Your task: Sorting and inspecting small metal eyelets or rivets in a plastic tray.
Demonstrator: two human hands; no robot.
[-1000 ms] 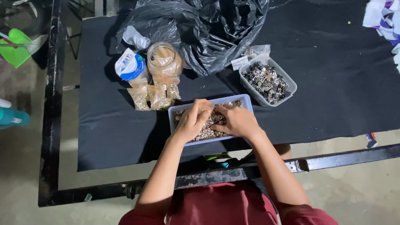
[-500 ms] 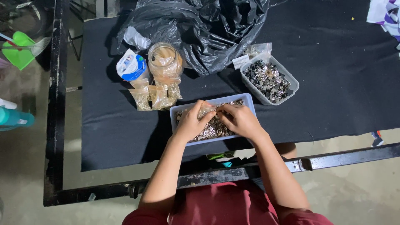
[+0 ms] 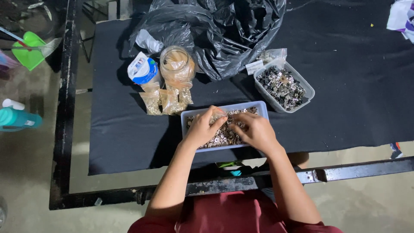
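A pale blue tray full of small metal rings and washers lies on the black cloth right in front of me. My left hand rests over the tray's left half and pinches a small clear plastic bag at its top. My right hand lies over the right half, its fingertips meeting the left hand at the bag. Whether the right hand grips the bag or loose pieces is hidden by the fingers.
A second clear tray of dark metal parts stands to the right rear. Several small filled bags, a glass jar and a white-blue tub sit to the left rear. A crumpled black plastic bag lies behind. A black metal frame runs along the near edge.
Both hands stay over the blue tray; the fingers have shifted slightly around the small bag. Nothing else has moved.
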